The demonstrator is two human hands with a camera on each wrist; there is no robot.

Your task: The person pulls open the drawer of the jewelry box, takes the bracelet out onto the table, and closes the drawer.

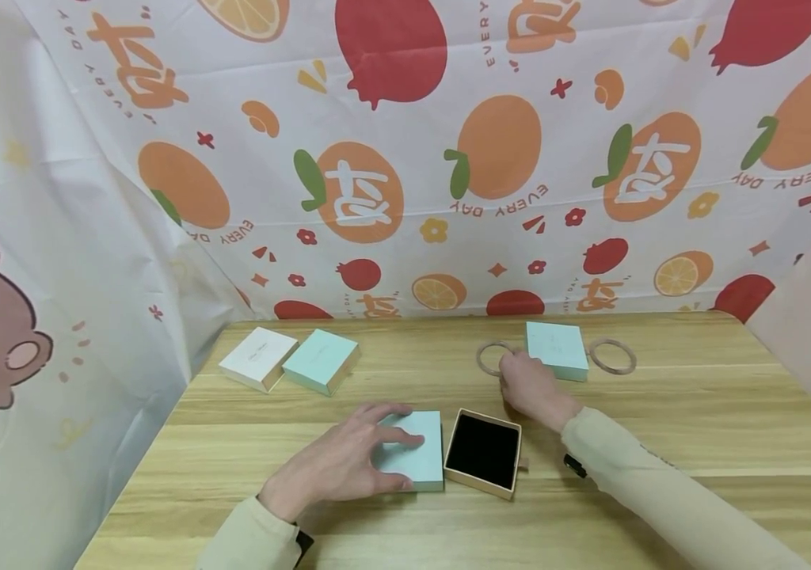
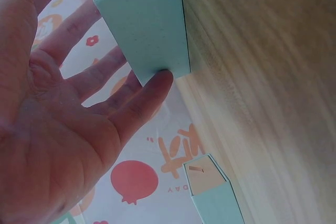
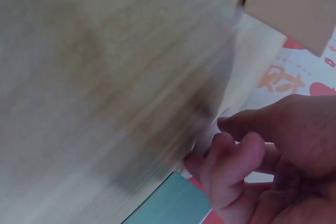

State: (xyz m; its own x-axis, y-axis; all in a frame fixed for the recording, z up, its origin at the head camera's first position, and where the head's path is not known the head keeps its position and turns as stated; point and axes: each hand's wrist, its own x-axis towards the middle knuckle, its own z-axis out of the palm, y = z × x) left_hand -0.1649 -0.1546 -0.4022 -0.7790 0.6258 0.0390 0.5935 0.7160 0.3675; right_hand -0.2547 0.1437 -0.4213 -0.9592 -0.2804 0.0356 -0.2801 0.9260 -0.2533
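Observation:
My left hand (image 1: 348,455) spans a mint-green box sleeve (image 1: 423,451) lying on the table, thumb along its near edge and fingers over its top and far side. In the left wrist view, fingers reach round the sleeve's (image 2: 144,30) far end. Just right of it lies an open box drawer (image 1: 484,450) with black lining and a small pull tab. Farther back, my right hand (image 1: 534,388) pinches the right edge of a thin pinkish-brown bangle (image 1: 489,372), close to the table. In the right wrist view its thumb and curled fingers meet around the bangle, mostly hidden.
Beside my right hand stands another mint box (image 1: 557,348), with a second bangle (image 1: 613,357) to its right. At the back left are a white box (image 1: 258,358) and a mint box (image 1: 321,360). A fruit-print cloth (image 1: 420,182) hangs behind the wooden table (image 1: 234,475).

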